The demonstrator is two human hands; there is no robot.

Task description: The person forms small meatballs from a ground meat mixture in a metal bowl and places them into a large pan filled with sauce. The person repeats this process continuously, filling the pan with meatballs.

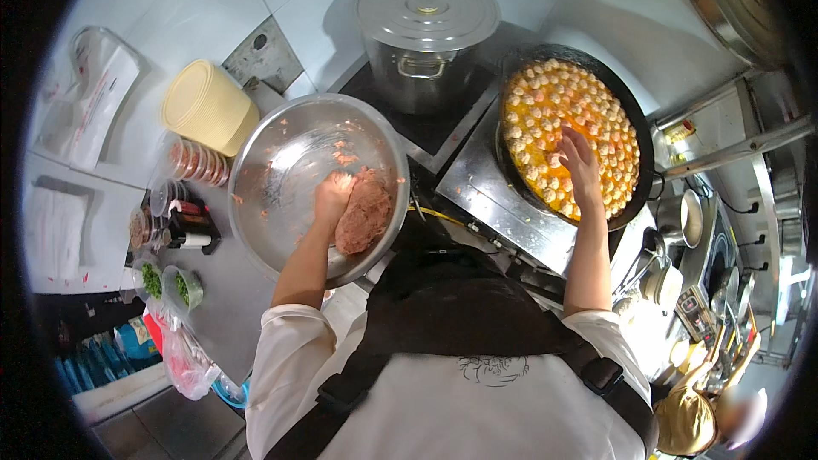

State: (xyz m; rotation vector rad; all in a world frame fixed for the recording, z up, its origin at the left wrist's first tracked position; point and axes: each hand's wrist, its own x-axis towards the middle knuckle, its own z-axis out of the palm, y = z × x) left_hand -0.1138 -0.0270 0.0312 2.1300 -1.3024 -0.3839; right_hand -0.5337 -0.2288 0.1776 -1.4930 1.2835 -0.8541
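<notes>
My left hand (335,194) is in a wide steel bowl (256,179), closed like a fist against a large lump of raw minced meat (366,215). What its fingers enclose is partly hidden, but it grips meat at the edge of the lump. Scraps of mince cling to the bowl's wall. My right hand (581,166) is over a big dark pan (645,140), fingers curved and apart from the thumb, with nothing visible between them. Many pale meatballs (558,85) crowd the orange-yellow liquid in the pan.
A lidded steel stockpot (417,60) stands behind, between bowl and pan. Left of the bowl are stacked cream lids or tubs (209,106), small containers, and cups of chopped greens (181,288). Pans and utensils crowd the right counter, where another person (686,422) is at work.
</notes>
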